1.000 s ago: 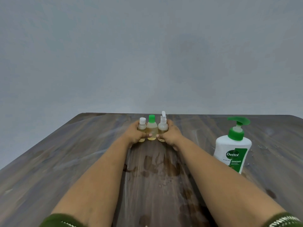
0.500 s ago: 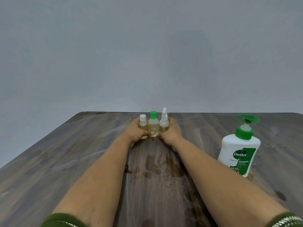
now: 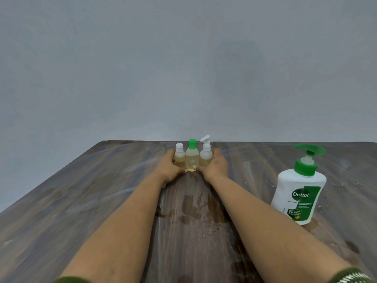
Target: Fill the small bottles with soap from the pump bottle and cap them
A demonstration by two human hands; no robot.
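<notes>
Three small capped bottles with yellowish soap stand in a row near the table's far edge. The white-capped bottle (image 3: 179, 156) is on the left, the green-capped bottle (image 3: 192, 156) in the middle, the small pump-top bottle (image 3: 205, 154) on the right. My left hand (image 3: 167, 166) curls round the left side of the row and grips the white-capped bottle. My right hand (image 3: 215, 166) curls round the right side and grips the pump-top bottle. Both thumbs meet at the foot of the green-capped bottle. The white Dettol pump bottle (image 3: 299, 193), with a green pump, stands to the right.
The dark wood-grain table (image 3: 81, 201) has wet smears and stains between my forearms and droplets near the pump bottle. A plain grey wall rises behind the table's far edge.
My hands have pushed the three bottles a little farther away, toward the table's far edge. The view has shifted slightly left, so the pump bottle appears farther right.
</notes>
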